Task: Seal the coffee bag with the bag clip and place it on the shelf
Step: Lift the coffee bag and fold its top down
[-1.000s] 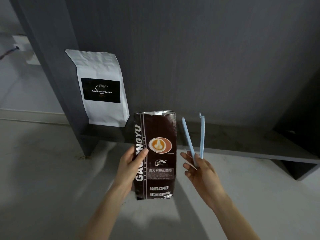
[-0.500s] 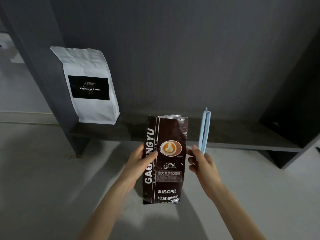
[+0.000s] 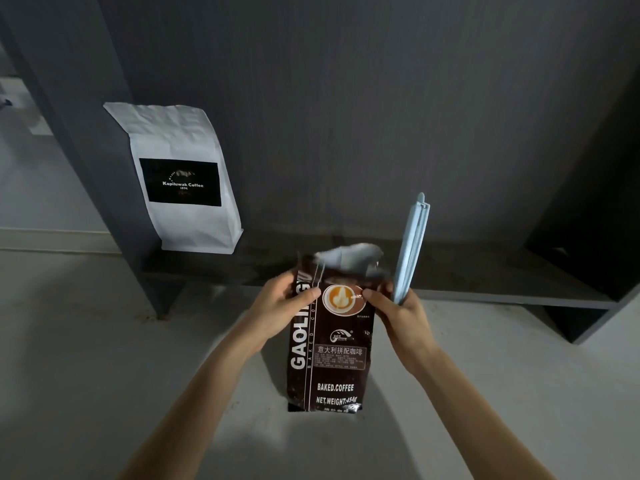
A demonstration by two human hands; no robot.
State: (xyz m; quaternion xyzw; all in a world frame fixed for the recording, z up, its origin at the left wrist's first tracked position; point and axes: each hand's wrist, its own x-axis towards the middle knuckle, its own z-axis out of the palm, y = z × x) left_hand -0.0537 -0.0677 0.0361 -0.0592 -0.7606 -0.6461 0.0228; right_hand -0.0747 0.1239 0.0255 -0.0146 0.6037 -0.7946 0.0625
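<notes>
I hold the coffee bag [image 3: 329, 341] upright in front of me, over the pale floor [image 3: 86, 358], its printed face toward me. My left hand [image 3: 277, 306] is closed on the bag's upper left edge, thumb across the front by the lettering, fingers hidden behind. My right hand [image 3: 398, 313] does two jobs: its thumb and forefinger pinch the bag's upper right edge beside the coffee-cup picture, while the other fingers are curled round the lower end of the bag clip [image 3: 410, 247]. The pale blue clip stands nearly upright just right of the bag, its two arms lying together, the hooked tip at the top.

The top of the bag is bending over, the silvery lining showing and blurred, so I judge that I am folding the mouth down, the first half of the sealing step. The clip is not yet on the bag.

Next, I think, the fold must be pressed flat and held with the left hand alone, so that the right can open the clip, slide it across the whole width of the fold and snap it shut. A fold that springs back would be the trouble.

Beyond, the low dark shelf [image 3: 485, 289] runs along the grey back panel [image 3: 346, 98]. A white coffee bag [image 3: 183, 178] already stands at its left end against the upright; the middle stretch and the right look free for mine.
</notes>
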